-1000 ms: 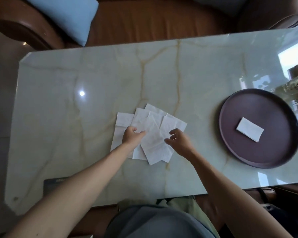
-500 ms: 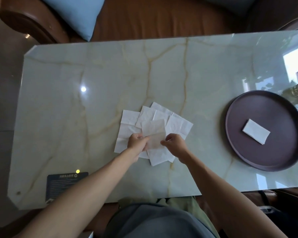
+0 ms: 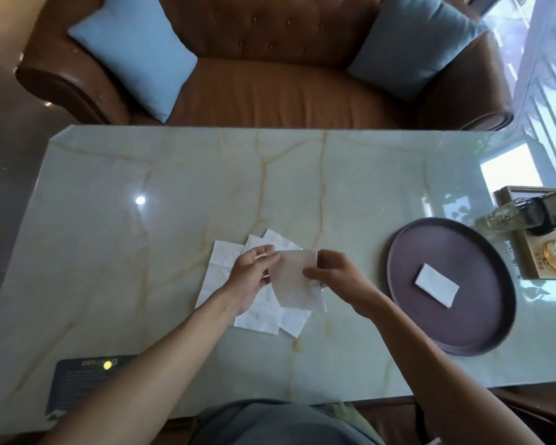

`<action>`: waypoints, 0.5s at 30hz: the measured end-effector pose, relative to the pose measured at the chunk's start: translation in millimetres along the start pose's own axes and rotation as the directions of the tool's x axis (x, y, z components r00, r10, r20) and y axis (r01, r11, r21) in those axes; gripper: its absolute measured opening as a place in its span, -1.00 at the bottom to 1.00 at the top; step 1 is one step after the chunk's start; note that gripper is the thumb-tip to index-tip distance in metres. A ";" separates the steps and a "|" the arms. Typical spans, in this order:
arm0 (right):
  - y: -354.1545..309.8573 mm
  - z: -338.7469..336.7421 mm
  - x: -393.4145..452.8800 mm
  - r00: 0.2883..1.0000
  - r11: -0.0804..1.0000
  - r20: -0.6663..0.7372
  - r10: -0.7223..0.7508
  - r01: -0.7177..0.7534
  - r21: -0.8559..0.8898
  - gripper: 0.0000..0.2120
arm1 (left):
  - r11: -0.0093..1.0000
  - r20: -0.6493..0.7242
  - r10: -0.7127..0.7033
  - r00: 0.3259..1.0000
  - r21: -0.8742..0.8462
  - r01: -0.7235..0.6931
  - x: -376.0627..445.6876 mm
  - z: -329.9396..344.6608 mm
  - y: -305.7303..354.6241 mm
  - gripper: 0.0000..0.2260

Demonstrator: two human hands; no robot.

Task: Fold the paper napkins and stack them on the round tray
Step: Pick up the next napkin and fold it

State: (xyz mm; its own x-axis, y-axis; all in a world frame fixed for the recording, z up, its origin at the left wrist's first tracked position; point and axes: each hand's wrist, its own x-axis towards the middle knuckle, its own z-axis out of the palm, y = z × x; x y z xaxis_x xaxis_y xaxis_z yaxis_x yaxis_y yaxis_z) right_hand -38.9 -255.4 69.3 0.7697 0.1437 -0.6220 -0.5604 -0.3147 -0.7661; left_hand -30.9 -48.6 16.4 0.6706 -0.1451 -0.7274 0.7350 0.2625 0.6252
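One white paper napkin is lifted off the table and hangs between my hands. My left hand pinches its upper left corner and my right hand pinches its right edge. Beneath them a loose pile of unfolded napkins lies spread on the marble table. At the right sits the round dark tray with one folded napkin lying flat near its middle.
A wooden box with a glass bottle and other items stands past the tray at the right edge. A dark card lies at the front left. Behind the table is a brown leather sofa with two blue cushions.
Both hands took hold of the top napkin and raised it off the pile. The camera tilted up, so more of the sofa shows now.
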 end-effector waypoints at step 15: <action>-54.8 -30.0 6.7 0.901 0.834 -0.139 -0.411 0.309 -0.457 -0.83 | 0.529 0.103 0.610 0.786 0.685 -0.501 -37.1 32.3 68.6 -0.88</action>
State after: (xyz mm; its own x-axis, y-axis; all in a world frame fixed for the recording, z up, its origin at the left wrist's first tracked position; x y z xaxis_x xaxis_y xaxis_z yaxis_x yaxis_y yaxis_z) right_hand 6.2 -265.3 111.9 0.9663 0.1281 -0.2234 -0.0894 -0.6466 -0.7576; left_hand -2.1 -56.0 95.4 0.9856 -0.0524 -0.1607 0.1215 -0.4415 0.8890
